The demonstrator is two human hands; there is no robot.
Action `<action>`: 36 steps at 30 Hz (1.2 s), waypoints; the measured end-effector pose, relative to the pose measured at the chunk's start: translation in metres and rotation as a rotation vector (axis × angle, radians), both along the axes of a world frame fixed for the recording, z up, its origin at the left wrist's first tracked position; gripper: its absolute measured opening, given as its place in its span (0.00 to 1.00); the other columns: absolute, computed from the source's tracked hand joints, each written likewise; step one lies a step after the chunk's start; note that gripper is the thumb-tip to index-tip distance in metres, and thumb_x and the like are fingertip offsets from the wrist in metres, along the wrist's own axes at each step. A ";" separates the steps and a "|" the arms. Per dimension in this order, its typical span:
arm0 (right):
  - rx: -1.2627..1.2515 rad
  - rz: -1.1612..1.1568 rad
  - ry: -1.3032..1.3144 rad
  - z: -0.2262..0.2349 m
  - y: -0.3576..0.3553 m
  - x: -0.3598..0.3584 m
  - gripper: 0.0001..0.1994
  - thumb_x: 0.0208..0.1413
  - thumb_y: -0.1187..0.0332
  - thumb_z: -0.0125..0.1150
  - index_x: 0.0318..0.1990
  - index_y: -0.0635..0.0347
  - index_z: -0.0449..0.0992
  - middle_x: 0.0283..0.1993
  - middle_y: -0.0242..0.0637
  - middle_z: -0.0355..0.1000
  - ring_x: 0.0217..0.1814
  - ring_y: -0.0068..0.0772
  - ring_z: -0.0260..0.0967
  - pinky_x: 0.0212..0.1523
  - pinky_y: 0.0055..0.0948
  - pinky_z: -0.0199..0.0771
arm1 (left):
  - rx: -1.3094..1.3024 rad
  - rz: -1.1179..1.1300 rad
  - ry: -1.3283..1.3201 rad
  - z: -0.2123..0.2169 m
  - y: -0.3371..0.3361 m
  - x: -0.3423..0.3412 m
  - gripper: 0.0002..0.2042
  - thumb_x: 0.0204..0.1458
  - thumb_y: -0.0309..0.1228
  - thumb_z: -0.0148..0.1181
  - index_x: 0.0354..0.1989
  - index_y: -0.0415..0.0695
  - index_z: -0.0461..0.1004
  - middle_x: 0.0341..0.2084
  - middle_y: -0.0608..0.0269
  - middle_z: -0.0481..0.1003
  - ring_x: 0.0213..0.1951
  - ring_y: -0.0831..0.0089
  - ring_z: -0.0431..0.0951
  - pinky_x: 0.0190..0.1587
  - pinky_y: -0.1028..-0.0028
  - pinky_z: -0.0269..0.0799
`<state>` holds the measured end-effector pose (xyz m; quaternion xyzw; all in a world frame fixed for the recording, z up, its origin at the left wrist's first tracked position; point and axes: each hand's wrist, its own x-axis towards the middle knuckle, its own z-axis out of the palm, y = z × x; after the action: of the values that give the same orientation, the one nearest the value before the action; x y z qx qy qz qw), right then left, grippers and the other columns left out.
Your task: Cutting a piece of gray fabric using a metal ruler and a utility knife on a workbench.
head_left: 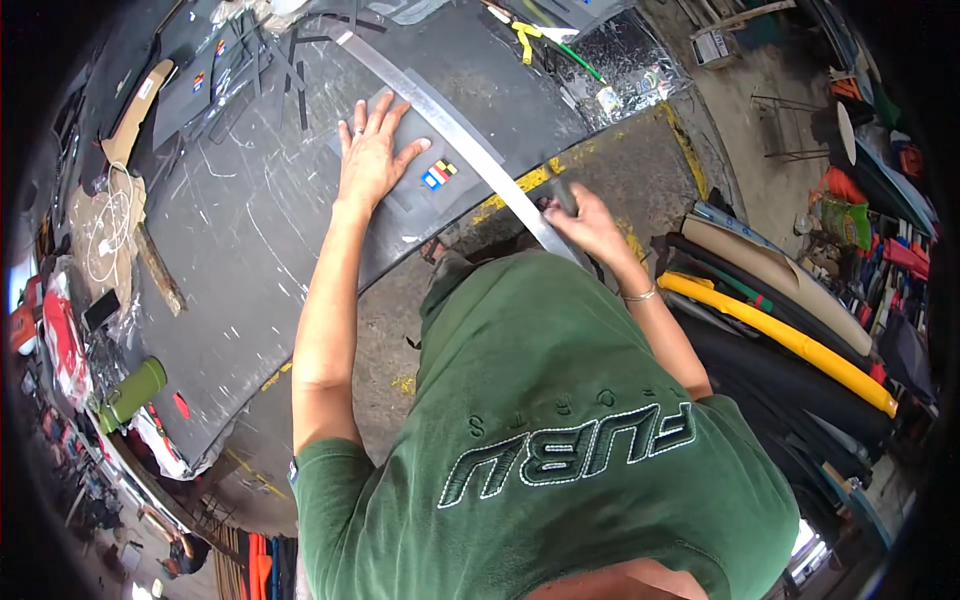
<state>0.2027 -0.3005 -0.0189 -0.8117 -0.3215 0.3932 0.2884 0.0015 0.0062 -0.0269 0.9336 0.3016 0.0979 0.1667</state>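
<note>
My left hand (372,155) lies flat with its fingers spread on a dark grey sheet (415,205), against the side of a long metal straightedge. A small patch of blue, white, red and yellow (438,175) shows on the sheet near my thumb. The metal straightedge (465,150) runs slantwise over the sheet, and its near end reaches past the table edge. By that near end, my right hand (588,225) is closed round a dark-handled tool (563,192). The tool's working end is too blurred to make out.
Dark strips (300,85) and offcut sheets lie on the dark table (240,230) at the far left. A green-and-yellow tool (545,40) rests near the back. Cardboard, a phone (101,310) and a green roll (132,395) sit at left. Long rolls (790,325) lie at right.
</note>
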 end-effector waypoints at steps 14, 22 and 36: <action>0.196 -0.211 -0.551 0.021 -0.021 0.034 0.16 0.56 0.56 0.72 0.44 0.54 0.76 0.22 0.40 0.72 0.20 0.37 0.72 0.25 0.36 0.70 | -0.145 0.258 0.467 0.051 -0.053 -0.029 0.30 0.57 0.55 0.62 0.55 0.40 0.76 0.49 0.51 0.77 0.52 0.48 0.78 0.55 0.57 0.74; 0.270 -0.145 -0.659 -0.026 -0.050 0.045 0.16 0.58 0.56 0.71 0.44 0.54 0.76 0.26 0.47 0.74 0.26 0.50 0.75 0.31 0.39 0.74 | 0.167 0.071 -0.003 0.009 -0.064 -0.040 0.32 0.56 0.47 0.66 0.62 0.36 0.70 0.57 0.48 0.71 0.59 0.50 0.72 0.61 0.55 0.70; -0.021 -0.160 -0.396 -0.022 -0.047 0.064 0.26 0.64 0.46 0.60 0.54 0.61 0.77 0.31 0.48 0.76 0.34 0.41 0.76 0.39 0.38 0.73 | -0.025 0.041 -0.081 0.021 -0.020 -0.081 0.25 0.56 0.37 0.67 0.61 0.41 0.73 0.61 0.51 0.72 0.61 0.48 0.72 0.63 0.58 0.70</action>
<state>0.2670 -0.3474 -0.0413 -0.8990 -0.3024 0.2052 0.2415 -0.0795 -0.0140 -0.0056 0.9203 0.3147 0.1354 0.1887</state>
